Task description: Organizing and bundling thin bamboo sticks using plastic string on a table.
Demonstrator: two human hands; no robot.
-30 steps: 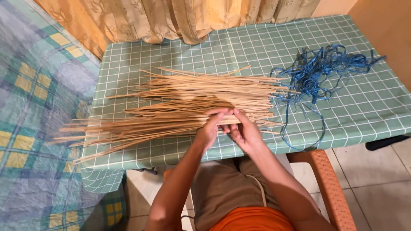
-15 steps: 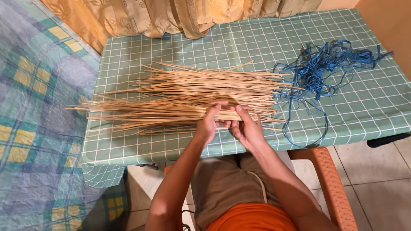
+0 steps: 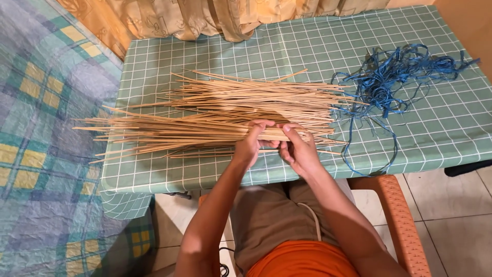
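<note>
A large pile of long thin tan sticks (image 3: 241, 97) lies across a table covered with a green checked cloth (image 3: 287, 46). My left hand (image 3: 249, 145) and my right hand (image 3: 299, 149) grip a gathered bundle of sticks (image 3: 169, 132) near its right end, close to the table's front edge. The bundle's far tips fan out past the table's left side. A tangle of blue string (image 3: 394, 74) rests to the right of the sticks, one strand looping down toward the front edge.
An orange plastic chair arm (image 3: 397, 215) sits under my right elbow. A bed with a blue and yellow checked cover (image 3: 46, 154) stands on the left. Tan curtains (image 3: 220, 18) hang behind the table. White floor tiles (image 3: 451, 225) show at lower right.
The bundle in my hands has swung up and to the right, so its left tips stick out less over the bed. My hands stay at the same place on it.
</note>
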